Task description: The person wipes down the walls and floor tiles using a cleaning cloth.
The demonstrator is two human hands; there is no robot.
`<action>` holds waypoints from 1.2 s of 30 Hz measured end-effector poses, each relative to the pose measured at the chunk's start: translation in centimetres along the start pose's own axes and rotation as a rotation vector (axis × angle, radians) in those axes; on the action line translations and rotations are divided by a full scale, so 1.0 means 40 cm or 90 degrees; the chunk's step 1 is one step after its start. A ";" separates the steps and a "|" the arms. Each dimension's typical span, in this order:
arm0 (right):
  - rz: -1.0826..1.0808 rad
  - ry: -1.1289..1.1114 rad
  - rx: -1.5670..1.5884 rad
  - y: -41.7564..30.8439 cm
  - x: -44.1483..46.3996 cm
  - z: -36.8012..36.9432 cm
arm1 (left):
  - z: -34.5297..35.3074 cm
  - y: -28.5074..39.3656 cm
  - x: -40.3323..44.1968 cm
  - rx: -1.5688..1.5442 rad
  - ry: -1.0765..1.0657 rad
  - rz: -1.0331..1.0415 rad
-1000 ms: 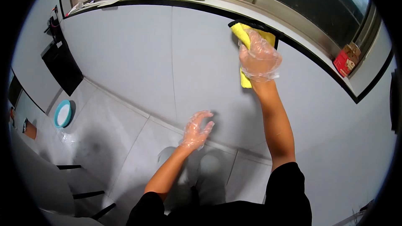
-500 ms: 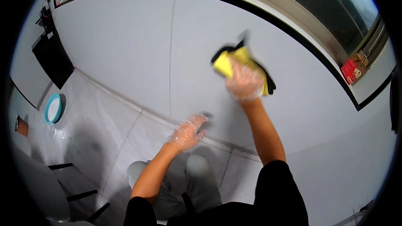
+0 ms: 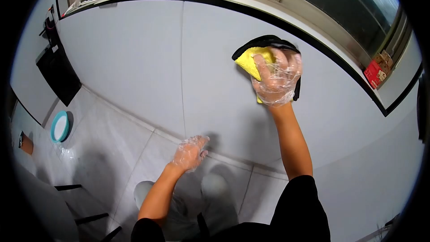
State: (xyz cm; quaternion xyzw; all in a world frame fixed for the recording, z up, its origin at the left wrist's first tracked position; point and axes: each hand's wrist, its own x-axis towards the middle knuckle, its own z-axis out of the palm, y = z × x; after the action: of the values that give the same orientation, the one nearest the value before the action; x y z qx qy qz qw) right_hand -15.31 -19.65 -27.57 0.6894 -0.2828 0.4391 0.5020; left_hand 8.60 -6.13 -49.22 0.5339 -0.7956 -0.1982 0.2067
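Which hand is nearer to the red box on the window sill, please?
Right. The right hand, holding the black-edged yellow cloth, is left of the red box; the left hand is farther left and lower.

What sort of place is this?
Likely an indoor room, perhaps in a home or small office; I can't tell which. A metal-framed window sits above a pale wall, and a turquoise basin rests on a tiled floor.

Yellow cloth (image 3: 249, 63) with black edging was held against the white wall panel (image 3: 215, 80) by the right hand (image 3: 277, 79), clear-gloved, below the sill (image 3: 309, 27). Left hand (image 3: 190, 153), likewise gloved, was held near the panel's base, fingers loosely bent. Red box (image 3: 374, 74) was seen on the sill, teal basin (image 3: 67, 127) on the tiled floor (image 3: 116, 130).
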 end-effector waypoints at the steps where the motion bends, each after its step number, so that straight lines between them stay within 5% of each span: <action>1: 0.006 -0.007 -0.021 -0.009 0.000 -0.011 | 0.001 -0.002 -0.006 0.015 -0.003 -0.001; 6: 0.093 -0.089 -0.061 -0.053 -0.074 0.013 | 0.020 -0.017 -0.018 0.073 0.005 0.013; 11: -0.238 -0.153 0.005 -0.070 -0.266 0.042 | -0.007 -0.032 -0.028 0.073 -0.023 -0.027; 15: -0.084 -0.075 -0.070 0.011 -0.074 0.003 | 0.008 -0.049 -0.013 0.058 -0.015 -0.003; 19: -0.239 -0.132 0.034 -0.071 -0.297 0.044 | 0.031 -0.082 -0.009 0.109 -0.076 -0.008; 22: -0.227 -0.067 -0.041 -0.017 -0.181 0.031 | 0.028 -0.067 -0.019 0.133 -0.066 -0.006; 25: 0.010 -0.083 -0.015 -0.030 -0.065 -0.001 | 0.040 -0.062 -0.023 0.099 -0.089 0.011; 30: -0.196 -0.089 0.032 -0.028 -0.154 0.017 | 0.046 -0.065 -0.044 0.122 -0.149 -0.027; 33: 0.003 -0.030 -0.003 0.021 0.014 -0.030 | 0.038 -0.054 -0.043 0.120 -0.164 -0.039; 36: -0.133 -0.077 0.008 -0.047 -0.169 0.039 | 0.023 -0.044 -0.060 0.133 -0.196 -0.062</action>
State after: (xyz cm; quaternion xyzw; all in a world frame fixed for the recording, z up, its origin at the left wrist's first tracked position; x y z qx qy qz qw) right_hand -16.33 -20.81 -34.57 0.7434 -0.2369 0.3436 0.5227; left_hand 10.28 -4.44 -51.20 0.5539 -0.8071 -0.2038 0.0163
